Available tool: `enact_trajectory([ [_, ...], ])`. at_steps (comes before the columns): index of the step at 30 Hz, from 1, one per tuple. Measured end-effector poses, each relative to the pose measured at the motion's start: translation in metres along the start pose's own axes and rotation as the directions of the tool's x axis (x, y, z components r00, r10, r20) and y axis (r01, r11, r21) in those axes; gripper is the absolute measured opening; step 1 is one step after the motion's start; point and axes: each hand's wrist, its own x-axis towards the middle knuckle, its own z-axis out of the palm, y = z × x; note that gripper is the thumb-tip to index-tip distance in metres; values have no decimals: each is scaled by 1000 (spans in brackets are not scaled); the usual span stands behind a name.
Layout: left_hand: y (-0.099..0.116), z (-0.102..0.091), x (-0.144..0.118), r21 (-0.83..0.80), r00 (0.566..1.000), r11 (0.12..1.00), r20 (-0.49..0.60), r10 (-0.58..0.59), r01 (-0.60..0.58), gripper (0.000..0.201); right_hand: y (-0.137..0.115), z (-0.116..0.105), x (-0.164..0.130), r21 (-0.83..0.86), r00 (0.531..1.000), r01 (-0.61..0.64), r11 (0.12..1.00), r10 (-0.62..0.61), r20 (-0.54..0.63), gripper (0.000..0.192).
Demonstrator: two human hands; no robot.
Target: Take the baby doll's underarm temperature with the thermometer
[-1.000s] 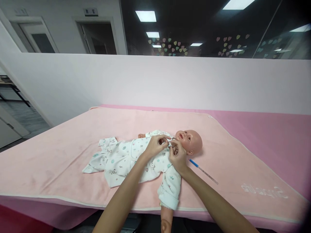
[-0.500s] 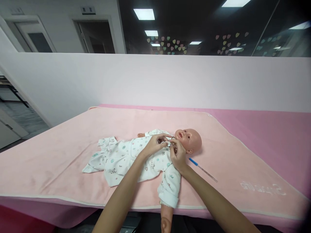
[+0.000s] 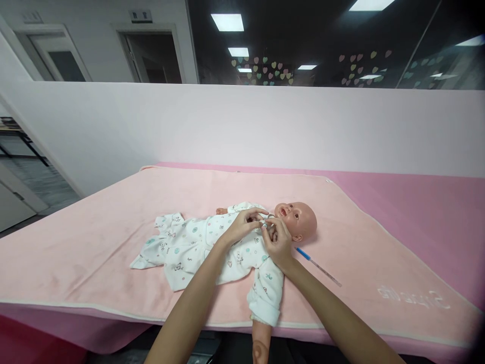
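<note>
So, from the head view: the baby doll (image 3: 297, 220) was flat on its back on a peach blanket (image 3: 113, 217) spread over a pink tabletop (image 3: 420, 222). Bald, shiny head, lips a bit parted. It had on a white outfit (image 3: 189, 247) printed with little teal dots and small animal drawings. The trouser legs lay wrinkled and pretty flat at the end away from the doll's head, and one bare arm (image 3: 260, 341) poked out of its cuff on the near side, past the blanket's edge.

Both hands were up at the doll's neckline. The right hand (image 3: 277, 240) had its grip closed, thumb and finger pinched on a bit of the collar just below the chin. The left hand (image 3: 244, 226) sat on the doll's chest, thumb and index finger curved with a gap between them and the tips at the collar; can't tell if that grip had fabric caught in it.

A thin stick with a blue end (image 3: 318, 268) lay near the doll's head, on the near side.

As for writing, white lettering (image 3: 413, 297) on the blanket, well beyond the doll's head, looked upside down, and I couldn't make it out.
</note>
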Motion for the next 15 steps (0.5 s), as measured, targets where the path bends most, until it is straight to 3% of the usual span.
enact_trajectory([
  [8,-2,-2,2,-140,997,989,69,-40,50,41,2,1,-1,-30,996,78,996,-77,34,17],
  [15,3,1,0,-46,998,999,60,-12,14,30,4,1,-3,4,995,98,995,-98,20,17],
])
